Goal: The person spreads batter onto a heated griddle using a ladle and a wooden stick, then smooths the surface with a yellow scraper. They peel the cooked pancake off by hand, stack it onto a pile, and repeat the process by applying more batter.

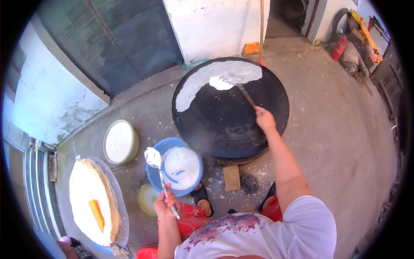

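Observation:
My left hand [166, 204] is closed around the handle of a metal ladle [153, 158], its bowl coated with white batter. Below the ladle's bowl is a blue basin [151, 176] holding white batter [180, 166]. My right hand [265, 119], arm stretched forward, grips a long, thin spreader [246, 94]. The spreader's far end touches a thick white lump of batter [221, 83] on a large round black griddle [224, 125]. From that lump a thin pale layer [198, 82] curves along the griddle's far and left side.
A tub of white batter [119, 141] stands left of the basin. Nearer is a tall stack of thin pancakes [88, 185] with an orange scraper [97, 215] on top. A yellow-green bowl [146, 199] sits by the basin. A brown block [231, 178] lies before the griddle.

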`<state>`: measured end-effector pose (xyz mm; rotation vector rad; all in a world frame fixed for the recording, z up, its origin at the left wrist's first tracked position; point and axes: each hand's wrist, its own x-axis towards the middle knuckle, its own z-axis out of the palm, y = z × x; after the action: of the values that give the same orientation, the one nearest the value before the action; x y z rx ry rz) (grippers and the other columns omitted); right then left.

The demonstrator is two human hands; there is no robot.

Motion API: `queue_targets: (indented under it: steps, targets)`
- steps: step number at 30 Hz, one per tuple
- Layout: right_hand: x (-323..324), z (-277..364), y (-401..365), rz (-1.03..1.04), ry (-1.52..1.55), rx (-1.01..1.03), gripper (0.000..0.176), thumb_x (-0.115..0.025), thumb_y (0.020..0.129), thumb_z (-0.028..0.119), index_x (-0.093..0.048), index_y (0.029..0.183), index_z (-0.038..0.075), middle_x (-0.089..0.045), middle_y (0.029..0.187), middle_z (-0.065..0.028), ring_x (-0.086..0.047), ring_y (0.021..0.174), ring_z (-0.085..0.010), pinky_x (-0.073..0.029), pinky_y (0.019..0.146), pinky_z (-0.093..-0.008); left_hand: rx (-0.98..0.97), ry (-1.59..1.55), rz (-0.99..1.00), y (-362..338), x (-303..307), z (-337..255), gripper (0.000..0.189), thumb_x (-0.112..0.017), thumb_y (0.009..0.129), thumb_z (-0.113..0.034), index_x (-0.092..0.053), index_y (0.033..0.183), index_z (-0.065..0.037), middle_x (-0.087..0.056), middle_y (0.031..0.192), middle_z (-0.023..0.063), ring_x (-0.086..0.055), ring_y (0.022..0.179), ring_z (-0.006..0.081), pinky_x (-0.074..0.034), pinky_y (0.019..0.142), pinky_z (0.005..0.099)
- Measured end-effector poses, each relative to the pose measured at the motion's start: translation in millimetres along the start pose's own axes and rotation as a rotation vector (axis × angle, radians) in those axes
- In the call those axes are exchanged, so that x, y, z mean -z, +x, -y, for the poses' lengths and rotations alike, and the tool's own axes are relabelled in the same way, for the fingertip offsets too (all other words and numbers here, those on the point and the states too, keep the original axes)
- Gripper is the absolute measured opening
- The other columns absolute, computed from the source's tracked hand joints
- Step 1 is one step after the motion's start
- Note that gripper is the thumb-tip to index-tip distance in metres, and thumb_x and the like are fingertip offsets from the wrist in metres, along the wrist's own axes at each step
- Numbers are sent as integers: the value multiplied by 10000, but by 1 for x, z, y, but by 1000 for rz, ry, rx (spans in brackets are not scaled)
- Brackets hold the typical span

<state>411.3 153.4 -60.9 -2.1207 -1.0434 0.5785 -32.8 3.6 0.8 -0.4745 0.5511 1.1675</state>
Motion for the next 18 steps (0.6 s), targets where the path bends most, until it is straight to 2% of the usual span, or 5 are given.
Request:
queue_targets:
  steps: [4,8,11,14,18]
  targets:
    - [-9,49,1,183,-126,91,279,-470,852,272,-583,1107,262,-607,1045,-72,-568,980,-250,-445,828,-350,-45,38,-34,-1,-6,3,347,-337,894,-173,-490,1106,55,-439,656,30,-392,464,89,-328,376,206]
    - [-22,43,17,50,-63,8,262,-484,857,216,-604,1088,181,-635,967,-100,-605,889,-232,-451,785,-307,-48,56,-38,-3,-3,5,338,-336,897,-167,-493,1099,53,-439,654,29,-393,464,87,-328,375,203]
    - [-23,44,8,205,-125,199,262,-502,845,163,-604,1085,132,-639,946,-113,-610,871,-228,-454,764,-304,-47,57,-27,-1,-3,2,327,-339,899,-158,-492,1097,52,-437,653,30,-391,464,84,-327,375,201]
    - [17,28,1,348,-55,164,275,-485,849,230,-592,1102,236,-633,973,-86,-602,900,-233,-458,789,-317,-42,63,-19,-1,-2,1,320,-343,901,-155,-490,1096,51,-434,653,30,-389,465,81,-327,376,200]
    - [-11,-3,1,46,44,82,276,-491,849,228,-587,1107,240,-629,973,-100,-602,898,-243,-459,784,-318,-8,65,5,-1,1,0,327,-356,899,-179,-478,1103,46,-442,674,51,-387,497,107,-326,403,222]
